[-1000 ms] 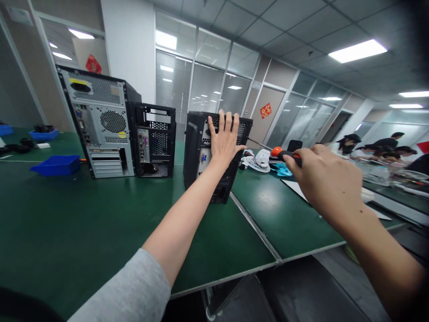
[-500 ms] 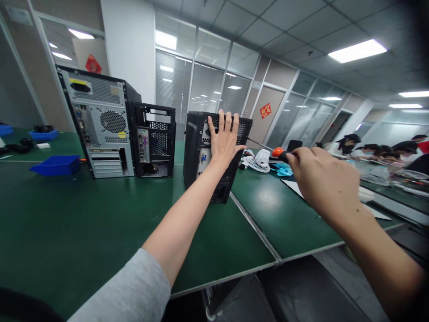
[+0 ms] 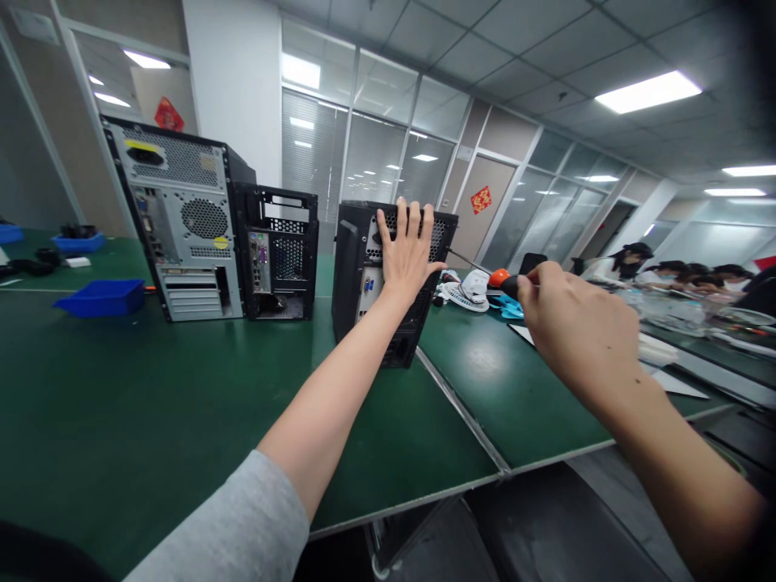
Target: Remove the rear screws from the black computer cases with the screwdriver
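Note:
A black computer case (image 3: 350,275) stands upright on the green table, its perforated back turned toward me. My left hand (image 3: 405,257) lies against the upper part of that back with the fingers spread. To the right, my right hand (image 3: 575,319) is closed around the handle of a screwdriver (image 3: 498,279), which is orange and black. The thin shaft runs up and left, and its tip meets the right edge of the case's back near the top. Whether a screw sits at the tip is too small to tell.
A larger silver-backed computer case (image 3: 194,242) and a smaller open-backed case (image 3: 291,259) stand to the left. Beside them lies a blue tray (image 3: 103,297). A white cap (image 3: 473,287) rests behind the screwdriver. Several people sit at the far right.
My right hand has shifted slightly left and turned a little on the screwdriver handle. My left hand and the case stay in place.

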### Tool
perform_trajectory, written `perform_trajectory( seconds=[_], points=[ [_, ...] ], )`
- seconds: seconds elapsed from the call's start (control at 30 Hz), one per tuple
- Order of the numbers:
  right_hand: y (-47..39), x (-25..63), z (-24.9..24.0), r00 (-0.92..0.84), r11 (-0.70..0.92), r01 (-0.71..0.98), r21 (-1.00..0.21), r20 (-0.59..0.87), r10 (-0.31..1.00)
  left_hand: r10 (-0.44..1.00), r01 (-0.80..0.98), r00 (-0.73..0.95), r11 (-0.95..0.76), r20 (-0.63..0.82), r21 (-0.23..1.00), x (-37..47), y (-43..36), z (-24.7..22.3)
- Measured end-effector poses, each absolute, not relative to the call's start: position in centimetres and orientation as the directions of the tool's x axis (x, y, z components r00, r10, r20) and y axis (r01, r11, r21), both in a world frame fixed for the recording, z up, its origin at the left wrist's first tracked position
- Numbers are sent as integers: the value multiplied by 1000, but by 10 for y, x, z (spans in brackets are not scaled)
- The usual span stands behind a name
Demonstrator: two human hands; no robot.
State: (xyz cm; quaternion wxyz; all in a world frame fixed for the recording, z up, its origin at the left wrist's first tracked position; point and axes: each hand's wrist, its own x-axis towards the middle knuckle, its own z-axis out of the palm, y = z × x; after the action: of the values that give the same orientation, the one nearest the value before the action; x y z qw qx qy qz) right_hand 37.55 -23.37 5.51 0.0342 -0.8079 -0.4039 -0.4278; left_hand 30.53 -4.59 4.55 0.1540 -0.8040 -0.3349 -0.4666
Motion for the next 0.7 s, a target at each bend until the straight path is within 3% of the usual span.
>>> perform_trajectory(
  seconds=[0.23,0.5,0.7],
  points=[
    [-234,373,55,306,-717,646,262,772,557,386,702,339,-711,858,42,306,-44,45],
    [-239,366,58,344,-720,600,349,700,626,360,708,321,-706,876,31,308,-42,43],
    [-238,363,56,325,-716,605,349,712,622,371,702,334,-712,866,35,307,-44,44]
  ],
)
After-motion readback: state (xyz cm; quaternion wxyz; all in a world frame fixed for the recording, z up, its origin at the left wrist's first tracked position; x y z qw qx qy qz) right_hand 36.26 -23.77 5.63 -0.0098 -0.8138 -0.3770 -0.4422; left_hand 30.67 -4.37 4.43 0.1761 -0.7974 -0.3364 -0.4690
